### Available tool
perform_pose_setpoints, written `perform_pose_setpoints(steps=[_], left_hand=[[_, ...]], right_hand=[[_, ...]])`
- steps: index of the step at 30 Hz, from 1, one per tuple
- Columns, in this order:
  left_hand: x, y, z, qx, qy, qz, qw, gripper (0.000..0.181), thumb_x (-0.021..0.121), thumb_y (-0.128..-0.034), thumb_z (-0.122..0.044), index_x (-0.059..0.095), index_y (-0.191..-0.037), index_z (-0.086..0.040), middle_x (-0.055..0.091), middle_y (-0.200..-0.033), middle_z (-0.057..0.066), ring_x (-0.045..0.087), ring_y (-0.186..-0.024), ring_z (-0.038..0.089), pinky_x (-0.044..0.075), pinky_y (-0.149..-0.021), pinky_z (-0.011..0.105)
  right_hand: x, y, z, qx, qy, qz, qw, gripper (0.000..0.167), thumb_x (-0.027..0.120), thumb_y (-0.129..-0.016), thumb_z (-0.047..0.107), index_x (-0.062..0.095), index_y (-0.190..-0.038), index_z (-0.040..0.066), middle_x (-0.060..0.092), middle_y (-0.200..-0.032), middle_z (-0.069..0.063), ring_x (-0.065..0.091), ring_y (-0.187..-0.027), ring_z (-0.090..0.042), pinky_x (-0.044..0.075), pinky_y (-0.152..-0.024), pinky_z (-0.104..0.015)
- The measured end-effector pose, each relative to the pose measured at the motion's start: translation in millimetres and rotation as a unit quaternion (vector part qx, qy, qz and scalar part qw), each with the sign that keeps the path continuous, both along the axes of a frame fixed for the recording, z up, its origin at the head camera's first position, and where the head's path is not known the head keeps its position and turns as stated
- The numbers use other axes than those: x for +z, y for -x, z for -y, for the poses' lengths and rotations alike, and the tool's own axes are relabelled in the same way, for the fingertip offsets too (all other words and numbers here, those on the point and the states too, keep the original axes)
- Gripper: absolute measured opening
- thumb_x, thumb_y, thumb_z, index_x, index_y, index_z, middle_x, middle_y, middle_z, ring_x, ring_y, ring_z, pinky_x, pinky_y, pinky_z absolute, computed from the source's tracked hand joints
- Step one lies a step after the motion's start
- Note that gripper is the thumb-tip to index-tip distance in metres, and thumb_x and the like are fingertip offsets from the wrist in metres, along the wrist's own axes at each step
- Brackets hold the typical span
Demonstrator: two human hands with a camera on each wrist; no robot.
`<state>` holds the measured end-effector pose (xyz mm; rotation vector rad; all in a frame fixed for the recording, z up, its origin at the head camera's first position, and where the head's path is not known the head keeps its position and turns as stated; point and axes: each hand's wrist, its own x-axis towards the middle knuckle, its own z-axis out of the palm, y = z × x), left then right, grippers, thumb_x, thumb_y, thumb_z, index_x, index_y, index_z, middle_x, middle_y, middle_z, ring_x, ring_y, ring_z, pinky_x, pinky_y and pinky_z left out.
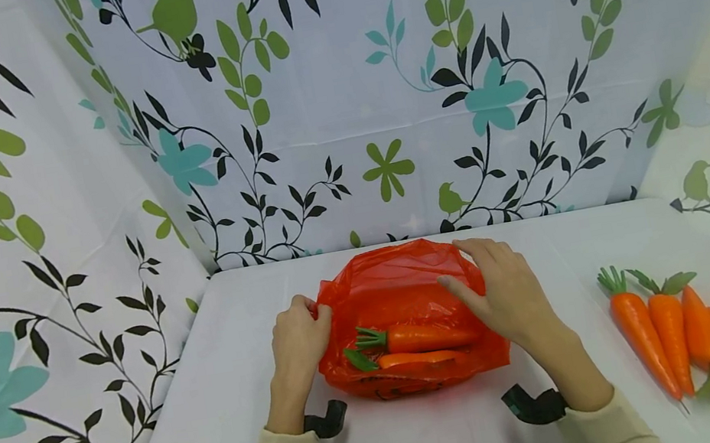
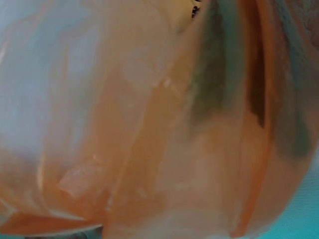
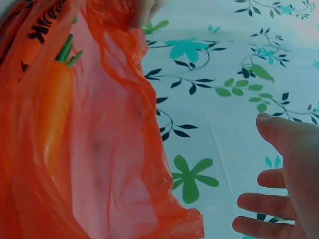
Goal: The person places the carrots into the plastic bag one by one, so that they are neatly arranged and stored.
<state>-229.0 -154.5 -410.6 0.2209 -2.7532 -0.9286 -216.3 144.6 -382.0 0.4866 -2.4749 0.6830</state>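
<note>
Where the bag lies: on the white table (image 1: 239,325), between the two hands, its mouth gaping toward the person.
Bag (image 1: 398,273): thin red plastic, see-through enough to glow pale where light passes; walls creased, rim ragged and puckered, the near side sagging low.
Print on the bag: black characters (image 3: 42,30), partly lost in the folds.
Upper carrot (image 1: 432,335): inside the bag, bright orange, smooth, with a tuft of stubby green stems toward the bag's left side.
Lower carrot (image 1: 418,358): inside the bag, on the near side of the other, slimmer to the eye, with a flat green leaf at its left end.
Left hand (image 1: 301,334): at the bag's left rim, thumb and fingers curled and clamped on the plastic.
Left wrist view: blurred orange film close up; finger details cannot be told there.
Right hand (image 1: 508,290): just beside the bag's right rim, fingers extended, thumb well apart from them, holding nothing.
Loose carrots (image 1: 644,338): in a row well to the right of the bag, orange with green tops.
Patterned cloth (image 1: 303,67): beyond the bag, white with leaves, birds and blue flowers.
</note>
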Motion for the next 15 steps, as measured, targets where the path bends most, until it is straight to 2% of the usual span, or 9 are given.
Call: perform_pose_setpoints(steps=[6,15], left_hand=[[-0.4,0.6,-0.1,0.004,0.014,-0.016,0.9998,0.026,0.051,-0.0942,-0.026,0.062,-0.098,-0.003,0.063,-0.075,0.010,0.056,-0.059,0.022,0.050,-0.052,0.030],[-2.4,2.0,-1.1,0.013,0.022,-0.059,0.9979,0.028,0.054,-0.0943,-0.028,0.065,-0.102,-0.003,0.069,-0.083,0.012,0.059,-0.062,0.022,0.058,-0.061,0.039]], right_hand=[[3.9,0.8,-11,-0.020,0.016,0.006,0.9996,0.059,0.070,-0.091,0.037,0.055,-0.138,0.004,0.060,-0.136,-0.019,0.054,-0.125,-0.040,0.046,-0.100,-0.062],[6.7,1.8,-20,-0.030,0.039,0.008,0.9987,0.058,0.067,-0.093,0.037,0.054,-0.138,0.003,0.058,-0.138,-0.021,0.053,-0.126,-0.042,0.044,-0.102,-0.065]])
